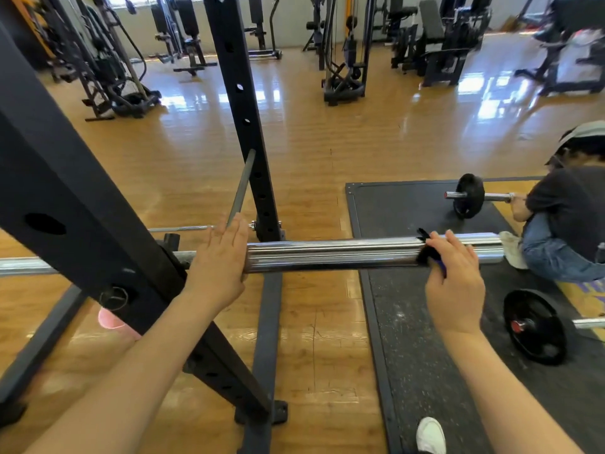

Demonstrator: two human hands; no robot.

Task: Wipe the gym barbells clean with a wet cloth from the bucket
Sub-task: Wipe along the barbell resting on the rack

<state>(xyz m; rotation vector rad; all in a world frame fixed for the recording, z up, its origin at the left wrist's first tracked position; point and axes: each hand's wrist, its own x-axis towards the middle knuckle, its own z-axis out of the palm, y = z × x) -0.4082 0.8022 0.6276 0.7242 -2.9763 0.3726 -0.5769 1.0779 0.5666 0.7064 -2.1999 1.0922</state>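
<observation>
Right hand presses dark cloth on barbell sleeve.

Glossy wooden floor reflecting window light; black rubber mat; exercise machines along the far wall.

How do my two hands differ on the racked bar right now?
The left hand lies flat with straight fingers at the inner end of the barbell sleeve and holds nothing. The right hand curls over the sleeve farther out and presses a dark cloth against it. Both touch the same sleeve.
</observation>
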